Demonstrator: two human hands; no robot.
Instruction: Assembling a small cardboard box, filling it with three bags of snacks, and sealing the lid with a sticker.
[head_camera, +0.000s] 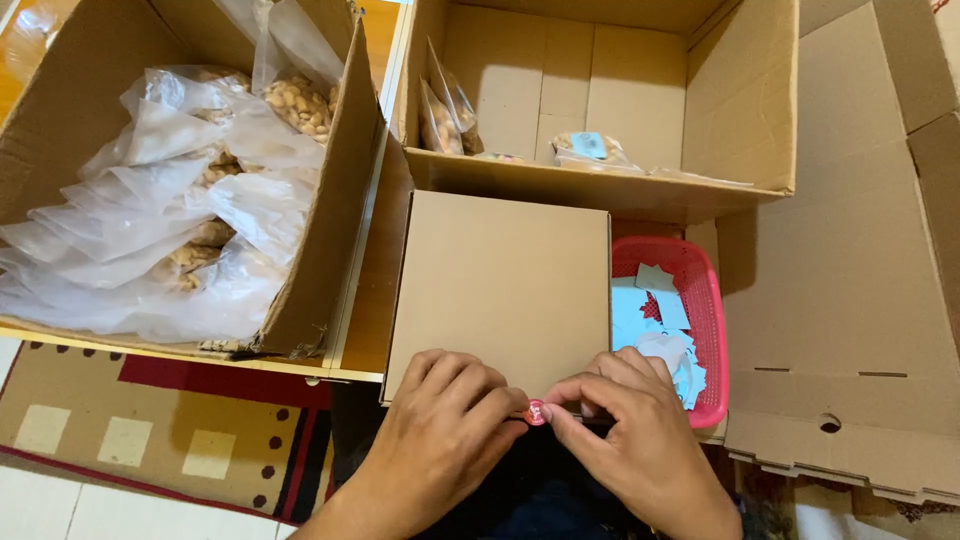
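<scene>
A: Both hands pinch the small round red sticker (536, 412) at the near edge of the closed plain brown cardboard box (500, 285)?

B: Yes, left hand (440, 425) and right hand (630, 425) grip it together. Best centre it on the flap seam and press flat.

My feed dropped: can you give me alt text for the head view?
Left hand and right hand pinch a small red round sticker at the near edge of a closed brown box. A pink basket of paper slips sits right of it.

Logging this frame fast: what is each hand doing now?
Left hand: fingers pinching the small red sticker at the closed box's edge.
Right hand: pinching the same sticker.
</scene>
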